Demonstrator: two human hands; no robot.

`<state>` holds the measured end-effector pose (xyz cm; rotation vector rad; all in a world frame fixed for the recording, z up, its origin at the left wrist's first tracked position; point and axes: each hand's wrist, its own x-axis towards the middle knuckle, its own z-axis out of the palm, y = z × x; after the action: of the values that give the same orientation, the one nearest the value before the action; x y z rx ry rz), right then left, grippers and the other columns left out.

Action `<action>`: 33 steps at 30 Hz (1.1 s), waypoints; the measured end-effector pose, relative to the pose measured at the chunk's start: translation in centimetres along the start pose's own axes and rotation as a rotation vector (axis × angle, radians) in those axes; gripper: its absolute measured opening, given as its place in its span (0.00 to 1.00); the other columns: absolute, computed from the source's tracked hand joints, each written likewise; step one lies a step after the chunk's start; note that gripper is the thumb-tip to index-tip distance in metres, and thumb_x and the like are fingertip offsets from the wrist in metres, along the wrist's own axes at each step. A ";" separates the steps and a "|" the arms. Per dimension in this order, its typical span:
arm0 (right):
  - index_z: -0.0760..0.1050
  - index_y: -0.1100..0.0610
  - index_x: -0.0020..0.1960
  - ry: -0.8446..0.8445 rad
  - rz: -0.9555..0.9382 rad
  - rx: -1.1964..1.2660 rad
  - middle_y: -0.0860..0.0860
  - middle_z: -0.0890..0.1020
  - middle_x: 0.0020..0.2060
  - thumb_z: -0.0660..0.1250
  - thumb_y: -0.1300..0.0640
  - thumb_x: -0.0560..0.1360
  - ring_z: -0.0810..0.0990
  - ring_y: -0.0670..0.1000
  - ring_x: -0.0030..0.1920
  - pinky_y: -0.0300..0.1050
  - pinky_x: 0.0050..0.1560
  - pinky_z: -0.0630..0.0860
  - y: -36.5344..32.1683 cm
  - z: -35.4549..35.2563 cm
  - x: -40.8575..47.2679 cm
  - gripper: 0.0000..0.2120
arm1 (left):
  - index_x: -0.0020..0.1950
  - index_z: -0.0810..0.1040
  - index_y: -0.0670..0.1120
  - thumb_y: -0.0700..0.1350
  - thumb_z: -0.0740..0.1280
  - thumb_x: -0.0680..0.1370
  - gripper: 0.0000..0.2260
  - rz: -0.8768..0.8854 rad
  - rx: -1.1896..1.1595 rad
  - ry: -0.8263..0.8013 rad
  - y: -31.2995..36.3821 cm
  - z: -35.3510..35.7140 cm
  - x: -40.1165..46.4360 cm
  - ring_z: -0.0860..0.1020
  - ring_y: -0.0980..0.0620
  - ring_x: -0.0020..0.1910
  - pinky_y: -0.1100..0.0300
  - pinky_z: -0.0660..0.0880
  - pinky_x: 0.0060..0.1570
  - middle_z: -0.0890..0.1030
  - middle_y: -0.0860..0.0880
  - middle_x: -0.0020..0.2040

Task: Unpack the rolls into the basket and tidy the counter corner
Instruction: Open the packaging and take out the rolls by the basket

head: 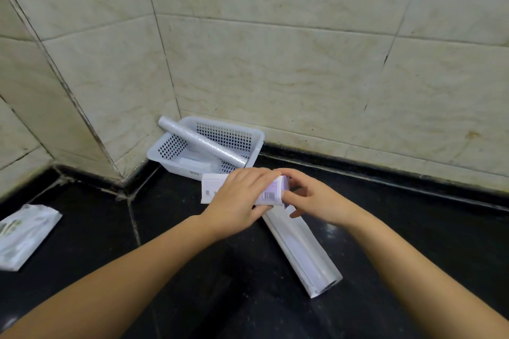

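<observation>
A white perforated basket (249,133) stands in the tiled corner of the black counter. One grey roll (202,143) leans across it, its upper end over the back-left rim. Just in front of the basket I hold a long white and purple box (210,188) with a barcode. My left hand (238,198) wraps over its middle. My right hand (308,195) pinches its right end with the fingertips. Beneath my hands another long roll in clear wrapping (301,248) lies on the counter, pointing toward the lower right.
A flat white printed plastic packet (23,234) lies at the counter's left edge. Tiled walls close in the corner behind and to the left of the basket. Something pale lies on the basket's floor (192,164); I cannot tell what.
</observation>
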<state>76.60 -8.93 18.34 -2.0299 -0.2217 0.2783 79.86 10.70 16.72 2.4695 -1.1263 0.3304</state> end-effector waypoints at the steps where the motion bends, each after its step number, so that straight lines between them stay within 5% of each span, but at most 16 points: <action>1: 0.69 0.36 0.61 -0.009 -0.007 -0.017 0.43 0.80 0.51 0.64 0.51 0.72 0.82 0.43 0.44 0.42 0.43 0.82 -0.1 0.0 0.0 0.19 | 0.70 0.62 0.53 0.52 0.66 0.75 0.26 0.022 0.021 -0.009 0.1 0.0 0.1 0.69 0.53 0.63 0.58 0.60 0.64 0.72 0.52 0.65; 11: 0.74 0.44 0.57 0.097 0.008 0.006 0.50 0.83 0.45 0.64 0.55 0.68 0.81 0.43 0.38 0.46 0.40 0.84 -0.8 -0.2 0.0 0.18 | 0.71 0.61 0.53 0.51 0.66 0.74 0.27 0.054 0.002 -0.013 0.1 -0.6 0.7 0.67 0.54 0.64 0.62 0.56 0.64 0.71 0.53 0.66; 20: 0.74 0.48 0.53 0.045 0.004 0.222 0.50 0.82 0.43 0.62 0.60 0.67 0.83 0.46 0.40 0.48 0.44 0.84 -0.9 -0.6 -0.7 0.16 | 0.71 0.60 0.56 0.53 0.65 0.74 0.27 0.015 -0.018 -0.031 -0.2 -0.9 0.0 0.65 0.56 0.66 0.48 0.46 0.74 0.70 0.54 0.65; 24: 0.74 0.51 0.54 0.159 0.065 0.464 0.54 0.78 0.53 0.59 0.67 0.75 0.83 0.48 0.45 0.44 0.41 0.82 0.0 -1.1 -0.9 0.14 | 0.69 0.62 0.59 0.54 0.69 0.72 0.28 -0.169 -0.290 -0.013 -0.7 -1.5 -0.1 0.68 0.54 0.62 0.54 0.63 0.66 0.71 0.55 0.62; 26: 0.70 0.49 0.62 0.258 0.103 0.284 0.53 0.77 0.56 0.64 0.61 0.76 0.80 0.47 0.48 0.40 0.45 0.79 0.4 -1.4 -1.0 0.16 | 0.68 0.61 0.60 0.53 0.70 0.72 0.28 -0.190 -0.366 -0.047 -0.7 -1.7 -0.1 0.68 0.57 0.62 0.56 0.66 0.64 0.70 0.56 0.62; 29: 0.54 0.45 0.75 0.293 -0.009 -0.465 0.47 0.66 0.69 0.68 0.51 0.73 0.65 0.48 0.70 0.47 0.69 0.64 0.6 -1.5 -1.2 0.35 | 0.70 0.61 0.60 0.52 0.70 0.72 0.29 -0.140 -0.321 -0.089 -0.2 -1.7 0.0 0.66 0.58 0.62 0.59 0.63 0.64 0.70 0.56 0.63; 31: 0.56 0.44 0.74 0.290 -0.188 -0.814 0.45 0.60 0.74 0.66 0.48 0.73 0.54 0.47 0.75 0.57 0.76 0.50 0.1 -1.2 -1.2 0.32 | 0.71 0.61 0.58 0.50 0.70 0.72 0.30 -0.157 -0.362 -0.091 0.0 -1.8 0.2 0.65 0.59 0.63 0.60 0.62 0.63 0.70 0.55 0.64; 33: 0.67 0.45 0.68 0.286 -0.272 -0.798 0.43 0.71 0.68 0.63 0.50 0.76 0.66 0.46 0.70 0.55 0.74 0.54 -0.6 -1.3 -1.1 0.21 | 0.71 0.62 0.57 0.49 0.70 0.73 0.29 -0.170 -0.412 -0.093 0.1 -1.9 0.2 0.65 0.59 0.63 0.61 0.62 0.64 0.69 0.55 0.64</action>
<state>75.96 -10.08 19.60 -2.7464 -0.4786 -0.3293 79.82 11.35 18.54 2.2070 -0.9034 -0.0640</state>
